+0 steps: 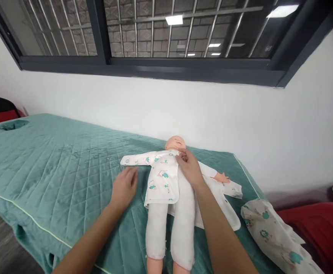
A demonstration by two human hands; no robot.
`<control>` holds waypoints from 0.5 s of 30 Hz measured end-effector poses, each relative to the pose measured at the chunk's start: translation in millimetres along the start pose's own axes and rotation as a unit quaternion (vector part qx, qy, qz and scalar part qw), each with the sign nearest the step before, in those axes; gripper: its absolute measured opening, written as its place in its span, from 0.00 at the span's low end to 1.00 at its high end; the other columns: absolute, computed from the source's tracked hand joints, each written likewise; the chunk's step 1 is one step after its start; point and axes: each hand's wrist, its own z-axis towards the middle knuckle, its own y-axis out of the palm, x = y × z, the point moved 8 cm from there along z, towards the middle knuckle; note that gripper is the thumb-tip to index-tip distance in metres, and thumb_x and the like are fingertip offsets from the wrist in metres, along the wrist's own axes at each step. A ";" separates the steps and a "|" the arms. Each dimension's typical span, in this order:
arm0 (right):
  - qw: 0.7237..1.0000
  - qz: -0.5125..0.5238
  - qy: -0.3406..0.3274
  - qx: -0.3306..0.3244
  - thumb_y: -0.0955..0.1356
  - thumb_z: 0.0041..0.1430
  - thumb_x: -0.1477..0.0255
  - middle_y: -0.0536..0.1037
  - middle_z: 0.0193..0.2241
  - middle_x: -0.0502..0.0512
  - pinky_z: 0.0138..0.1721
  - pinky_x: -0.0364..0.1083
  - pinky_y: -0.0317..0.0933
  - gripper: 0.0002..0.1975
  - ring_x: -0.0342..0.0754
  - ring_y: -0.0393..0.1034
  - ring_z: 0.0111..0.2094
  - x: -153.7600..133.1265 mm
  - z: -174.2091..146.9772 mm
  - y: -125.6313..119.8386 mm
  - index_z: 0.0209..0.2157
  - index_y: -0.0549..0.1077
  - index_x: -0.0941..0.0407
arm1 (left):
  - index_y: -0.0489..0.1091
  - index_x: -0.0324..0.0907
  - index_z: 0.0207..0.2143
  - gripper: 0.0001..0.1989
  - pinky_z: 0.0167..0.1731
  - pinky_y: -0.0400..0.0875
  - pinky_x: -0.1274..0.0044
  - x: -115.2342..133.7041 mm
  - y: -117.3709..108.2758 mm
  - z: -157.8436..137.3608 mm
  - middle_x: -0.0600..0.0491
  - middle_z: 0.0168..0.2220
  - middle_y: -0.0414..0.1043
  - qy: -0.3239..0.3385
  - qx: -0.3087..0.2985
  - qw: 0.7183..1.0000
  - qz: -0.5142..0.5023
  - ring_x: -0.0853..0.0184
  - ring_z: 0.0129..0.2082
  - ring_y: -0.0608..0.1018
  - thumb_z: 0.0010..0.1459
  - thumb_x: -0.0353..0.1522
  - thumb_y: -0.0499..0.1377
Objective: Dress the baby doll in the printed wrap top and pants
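A baby doll [183, 213] lies on its back on the green quilted bed cover [77, 160], its head toward the wall. A white printed baby shirt [162, 177] covers one side of its chest, with a sleeve stretched out to the left. The shirt's other half lies spread beneath the doll's bare-handed arm on the right. My right hand [189, 165] is at the shirt's neckline, fingers pinched together near the collar; what they grip is hard to make out. Beside the left sleeve, my left hand [125, 186] hovers with fingers curled loosely, apart from the cloth.
Another printed cloth [275, 232] hangs over the bed's right end, next to a red chair [320, 224]. The cover has a hole [13, 125] at the far left. A white wall [112, 99] with a barred window [189, 38] rises behind the bed.
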 end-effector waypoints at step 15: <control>0.983 -0.153 -0.097 -0.030 0.64 0.60 0.68 0.74 0.32 0.51 0.43 0.50 0.59 0.17 0.51 0.67 0.36 -36.2 -60.6 0.9 0.51 0.71 0.52 | 0.66 0.44 0.53 0.21 0.51 0.72 0.64 63.5 0.2 -62.6 0.45 0.51 0.69 0.092 -0.095 0.987 -0.087 0.58 0.51 0.73 0.58 0.25 0.52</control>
